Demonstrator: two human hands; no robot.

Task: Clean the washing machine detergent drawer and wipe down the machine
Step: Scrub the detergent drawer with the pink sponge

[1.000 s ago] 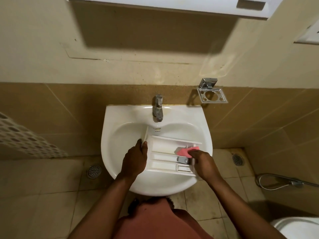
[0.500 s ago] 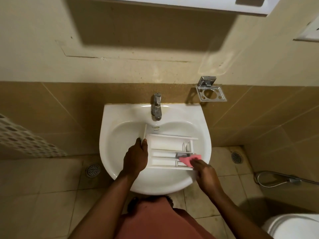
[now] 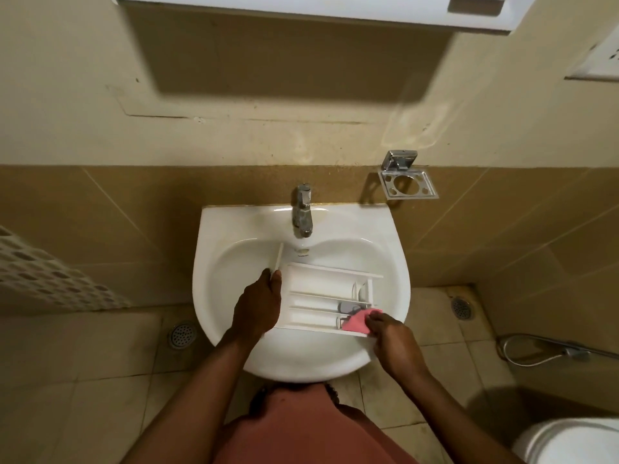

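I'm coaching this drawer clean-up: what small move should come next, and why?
Probably draw the pink cloth leftward along the nearest compartment. The right hand pinches it at the right near corner of the detergent drawer, the rest of that channel lies uncovered, and the left hand has a grip on the front panel, steadying the drawer over the sink.

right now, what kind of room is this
A bathroom, most likely: a white sink with a tap, a toilet at lower right, and a floor drain in the tiles.
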